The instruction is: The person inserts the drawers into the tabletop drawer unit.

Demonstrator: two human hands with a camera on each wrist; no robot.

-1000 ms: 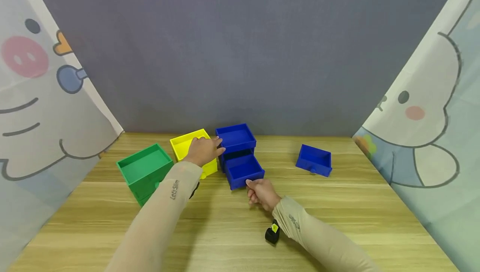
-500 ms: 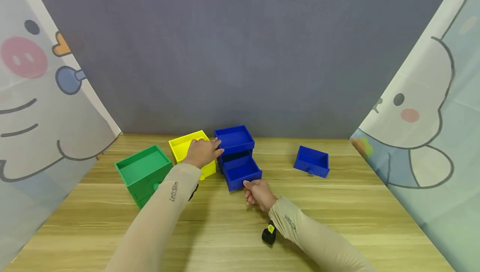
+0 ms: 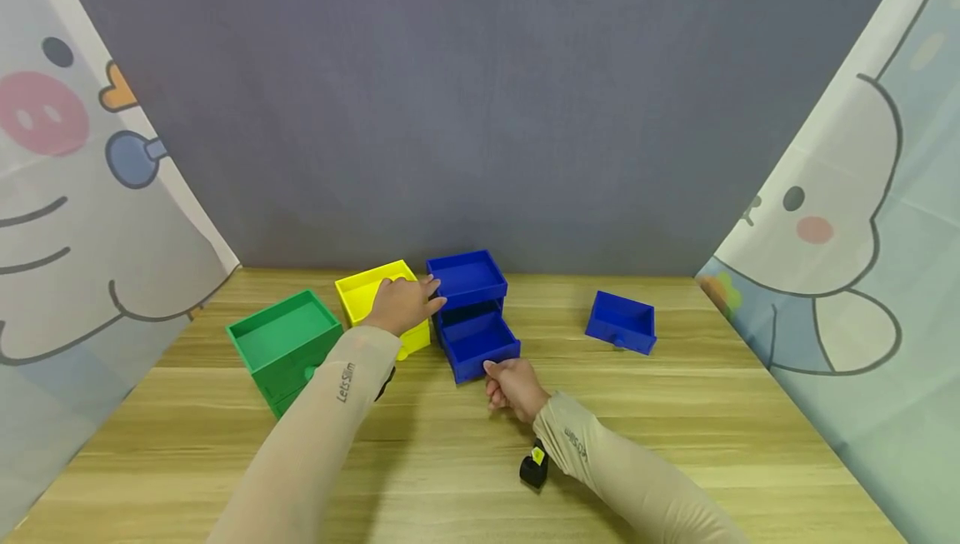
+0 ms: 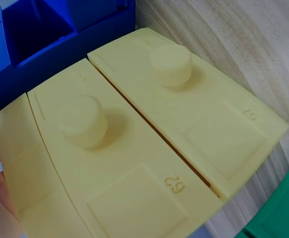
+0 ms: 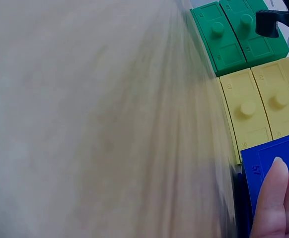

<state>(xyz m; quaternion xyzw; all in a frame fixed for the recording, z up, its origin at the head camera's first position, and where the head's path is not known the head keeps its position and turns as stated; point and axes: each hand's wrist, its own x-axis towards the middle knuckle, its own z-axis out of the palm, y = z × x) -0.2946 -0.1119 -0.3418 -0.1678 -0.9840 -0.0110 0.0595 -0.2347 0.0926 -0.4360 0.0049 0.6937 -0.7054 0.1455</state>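
A blue cabinet (image 3: 467,276) with a tray-like top stands at the back middle. Its blue drawer (image 3: 477,340) is pulled partway out, with a dark gap above it. My right hand (image 3: 516,387) pinches the drawer's front, thumb uppermost; in the right wrist view, fingers (image 5: 273,193) lie against that front. My left hand (image 3: 403,306) reaches across the yellow cabinet (image 3: 360,298), its fingertips right at the blue cabinet's left side. Two round yellow knobs (image 4: 82,121) show in the left wrist view. A separate blue drawer (image 3: 621,323) lies at the right.
A green cabinet (image 3: 281,331) stands left of the yellow one, partly behind my left sleeve (image 3: 315,436). A black wrist device (image 3: 534,469) hangs below my right sleeve. The wooden table (image 3: 675,427) ends at a grey backdrop (image 3: 480,111), with cartoon-printed cloth on both sides.
The whole head view has shifted slightly. Both hands keep their places at the blue cabinet, and the drawer stays about as far out.
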